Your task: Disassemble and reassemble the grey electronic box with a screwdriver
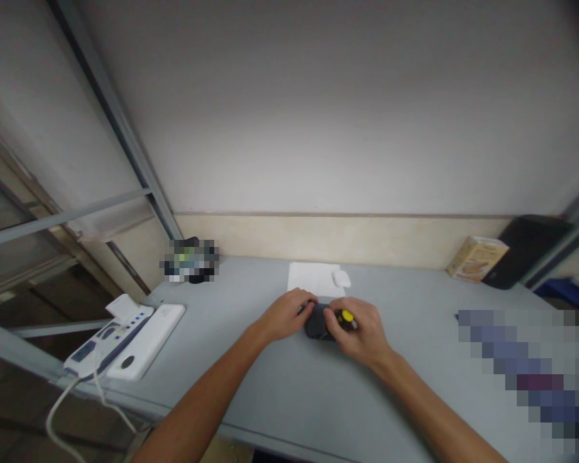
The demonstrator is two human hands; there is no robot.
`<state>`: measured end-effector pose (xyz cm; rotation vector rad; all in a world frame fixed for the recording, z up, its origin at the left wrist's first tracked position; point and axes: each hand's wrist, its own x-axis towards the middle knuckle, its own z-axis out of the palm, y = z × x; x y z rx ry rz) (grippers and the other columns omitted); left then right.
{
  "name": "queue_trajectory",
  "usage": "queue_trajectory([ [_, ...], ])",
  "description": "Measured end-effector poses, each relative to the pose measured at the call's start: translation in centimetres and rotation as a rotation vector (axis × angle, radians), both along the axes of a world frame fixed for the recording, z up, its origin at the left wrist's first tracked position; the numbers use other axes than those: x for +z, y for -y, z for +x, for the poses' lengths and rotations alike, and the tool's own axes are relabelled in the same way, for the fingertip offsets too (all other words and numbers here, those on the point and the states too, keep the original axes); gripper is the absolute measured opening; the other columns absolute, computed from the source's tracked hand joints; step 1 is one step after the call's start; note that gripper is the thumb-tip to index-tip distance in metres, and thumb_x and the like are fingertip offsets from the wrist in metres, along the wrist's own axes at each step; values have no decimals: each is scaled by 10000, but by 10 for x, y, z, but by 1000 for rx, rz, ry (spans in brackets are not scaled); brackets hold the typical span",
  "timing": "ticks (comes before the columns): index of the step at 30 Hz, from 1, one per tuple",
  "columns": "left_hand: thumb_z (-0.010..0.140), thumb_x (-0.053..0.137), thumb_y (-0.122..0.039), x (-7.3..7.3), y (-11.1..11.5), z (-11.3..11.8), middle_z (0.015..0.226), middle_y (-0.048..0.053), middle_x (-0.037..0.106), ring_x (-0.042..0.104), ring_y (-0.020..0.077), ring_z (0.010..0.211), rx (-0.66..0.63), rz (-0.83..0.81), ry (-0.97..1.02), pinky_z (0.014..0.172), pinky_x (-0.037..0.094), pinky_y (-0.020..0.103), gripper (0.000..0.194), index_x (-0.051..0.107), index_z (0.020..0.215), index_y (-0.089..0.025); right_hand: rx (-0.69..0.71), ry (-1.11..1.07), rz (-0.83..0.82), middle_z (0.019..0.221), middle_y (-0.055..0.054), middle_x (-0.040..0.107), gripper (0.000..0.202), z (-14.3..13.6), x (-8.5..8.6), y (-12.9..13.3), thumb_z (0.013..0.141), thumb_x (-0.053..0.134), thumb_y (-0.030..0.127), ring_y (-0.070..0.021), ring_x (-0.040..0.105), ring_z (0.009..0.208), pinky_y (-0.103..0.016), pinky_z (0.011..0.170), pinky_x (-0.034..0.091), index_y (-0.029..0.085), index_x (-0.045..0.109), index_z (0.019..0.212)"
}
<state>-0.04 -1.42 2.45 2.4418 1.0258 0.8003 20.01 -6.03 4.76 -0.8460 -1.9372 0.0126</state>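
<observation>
A small dark grey object, rounded like a case or pouch, sits between my two hands low over the table. My left hand grips its left end, with thumb and fingers closed at its upper edge. My right hand curls around a small black object with a yellow end, its thumb against the right side of the dark grey one. Whether these two pieces are joined, I cannot tell. Just behind my hands lies a white sheet of paper, with a small white rounded item on its right edge.
A power strip with a plugged-in adapter and a white flat box lie on the grey table at left. A blurred-out item stands back left. A small carton leans near a black panel at back right.
</observation>
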Motion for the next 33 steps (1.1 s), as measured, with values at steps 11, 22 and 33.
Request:
queue_trajectory([
  [11, 1003, 462, -228, 1, 0, 0, 1053, 56, 700, 621, 188, 1004, -5, -14, -19, 924, 492, 318, 233, 665, 1113, -195, -45, -119, -86, 639, 27, 609, 122, 0, 3, 0, 912, 600, 254, -111, 558, 548, -229, 583, 439, 221, 581, 796],
  [22, 1007, 464, -230, 0, -1, 0, 1045, 54, 699, 616, 190, 994, -2, -22, -23, 912, 489, 317, 229, 665, 1112, -197, -29, -121, -103, 624, 39, 594, 134, -2, 4, 0, 911, 606, 262, -101, 546, 533, -217, 571, 427, 214, 593, 787],
  [33, 1010, 459, -224, -1, -2, -1, 1048, 58, 686, 607, 191, 1013, -24, -7, 5, 936, 482, 327, 220, 657, 1104, -194, -2, -132, -139, 630, 45, 582, 130, -2, 1, 0, 909, 615, 258, -93, 529, 534, -210, 567, 416, 213, 600, 788],
])
